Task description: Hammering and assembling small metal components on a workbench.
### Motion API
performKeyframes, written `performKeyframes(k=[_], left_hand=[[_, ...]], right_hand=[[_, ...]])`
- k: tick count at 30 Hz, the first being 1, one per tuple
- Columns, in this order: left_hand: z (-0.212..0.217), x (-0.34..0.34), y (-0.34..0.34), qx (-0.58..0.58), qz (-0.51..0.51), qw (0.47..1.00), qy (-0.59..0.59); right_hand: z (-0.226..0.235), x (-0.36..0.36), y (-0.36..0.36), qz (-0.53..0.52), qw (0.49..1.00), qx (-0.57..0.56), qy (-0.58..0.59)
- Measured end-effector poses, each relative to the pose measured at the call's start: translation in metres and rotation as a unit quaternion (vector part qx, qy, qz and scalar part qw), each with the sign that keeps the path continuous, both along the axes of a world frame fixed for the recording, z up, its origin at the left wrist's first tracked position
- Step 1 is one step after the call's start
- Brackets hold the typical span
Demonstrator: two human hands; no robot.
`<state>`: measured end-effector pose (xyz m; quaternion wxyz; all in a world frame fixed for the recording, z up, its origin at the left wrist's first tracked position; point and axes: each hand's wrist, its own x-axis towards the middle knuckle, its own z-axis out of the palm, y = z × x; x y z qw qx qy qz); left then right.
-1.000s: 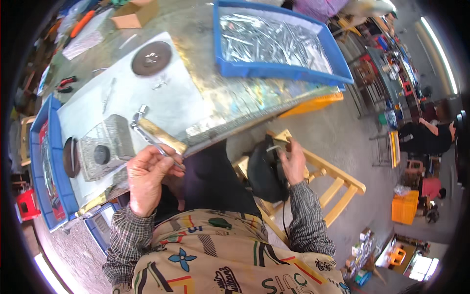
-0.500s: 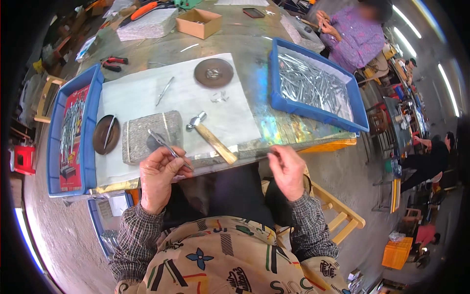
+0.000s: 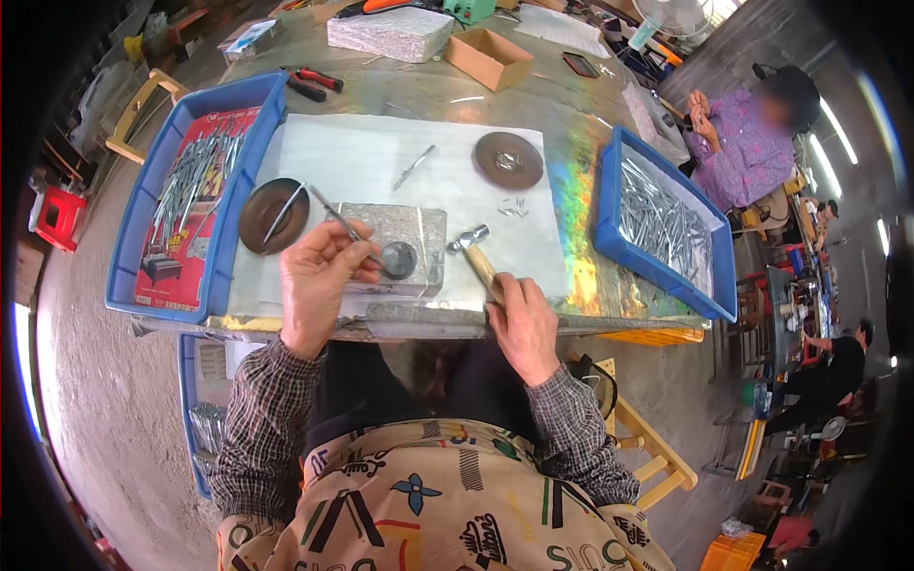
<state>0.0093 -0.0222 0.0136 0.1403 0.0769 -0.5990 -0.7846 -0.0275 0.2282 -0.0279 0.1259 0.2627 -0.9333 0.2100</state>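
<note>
My left hand (image 3: 326, 274) pinches a slim, pointed silver metal piece (image 3: 335, 211), held tilted over the near left edge of a grey stone block (image 3: 419, 228). A round dark metal disc (image 3: 398, 258) is on the block, just right of my fingertips. My right hand (image 3: 524, 328) has its fingers closed round the lower end of the wooden handle of a hammer (image 3: 479, 264), whose head rests on the white paper beside the block. A brown round dish (image 3: 255, 219) with another slim metal piece (image 3: 286, 211) across it sits left of the block.
Blue trays of metal pieces stand at left (image 3: 214, 306) and right (image 3: 657, 271). Farther back lie a second brown dish (image 3: 490, 167), tiny metal bits (image 3: 514, 206), a loose metal piece (image 3: 414, 167), red-handled pliers (image 3: 314, 84) and a cardboard box (image 3: 490, 59). A co-worker (image 3: 752, 143) sits at far right.
My right hand has moved from beyond the table edge onto the hammer handle and gripped it. My left hand has carried the metal piece forward to the block's left side. The view has shifted.
</note>
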Motion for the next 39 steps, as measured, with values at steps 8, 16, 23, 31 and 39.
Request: performKeyframes(k=[8,16,23,31,39], left_hand=[[-0.006,-0.012,0.000,-0.047,0.001,0.999,0.015],[-0.009,-0.016,0.003,-0.061,0.018,0.998,0.013],[-0.009,-0.017,0.004,-0.062,0.019,0.998,0.018],[-0.008,-0.016,0.006,-0.084,0.031,0.996,0.014],[-0.009,-0.012,0.007,-0.229,0.042,0.970,0.063]], right_hand=[[-0.001,0.000,-0.005,-0.026,0.999,0.024,-0.016],[-0.004,-0.003,-0.004,-0.013,0.999,0.029,0.012],[-0.008,-0.001,-0.003,-0.012,1.000,0.021,0.019],[-0.008,0.000,-0.004,-0.016,0.999,0.023,0.018],[-0.005,0.001,-0.006,-0.024,1.000,0.013,0.002]])
